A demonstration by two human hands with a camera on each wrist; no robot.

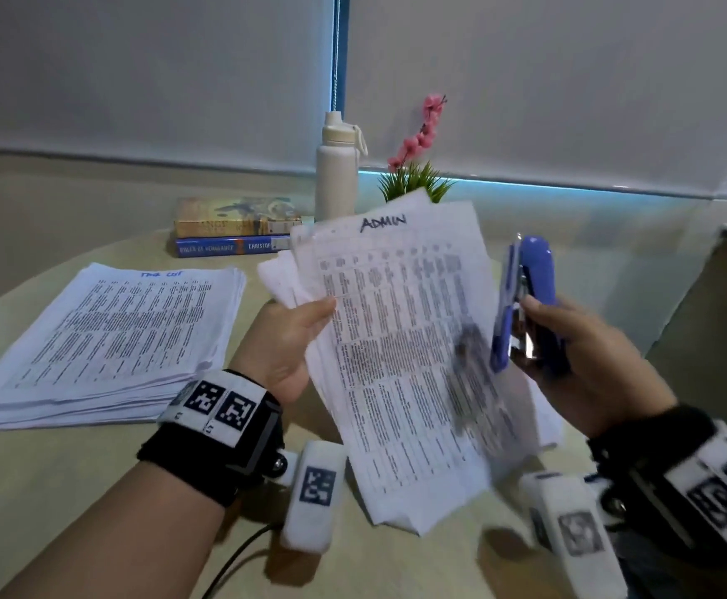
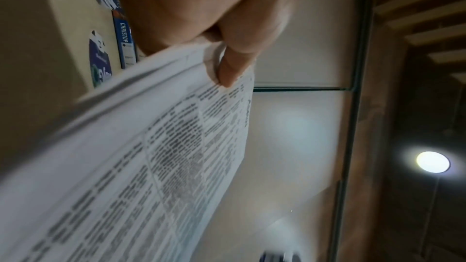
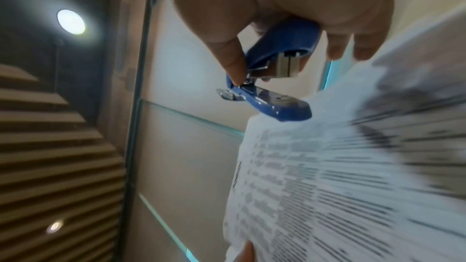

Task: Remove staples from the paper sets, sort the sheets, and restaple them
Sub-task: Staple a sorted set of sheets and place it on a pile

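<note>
At nine o'clock a thick stack of printed white sheets (image 1: 106, 335) lies flat on the round beige table (image 1: 50, 490), set apart, probably already sorted. The left hand (image 1: 286, 348) pinches a loose sheaf of white pages headed ADMIN (image 1: 400, 348) by its edge, thumb in front, lifting it clear so a corner can be reached. At three o'clock the right hand (image 1: 586, 361) grips a blue stapler (image 1: 526, 304), mouth upward, just beside the sheaf. Two stacked books (image 1: 236, 229), a cream bottle (image 1: 336, 175) and a pink-flowered plant (image 1: 417, 166) stand at twelve, obstructing nothing.

Bare table (image 1: 72, 490) lies open in front; a paper stack (image 1: 106, 339) and books (image 1: 232, 235) block the left.
</note>
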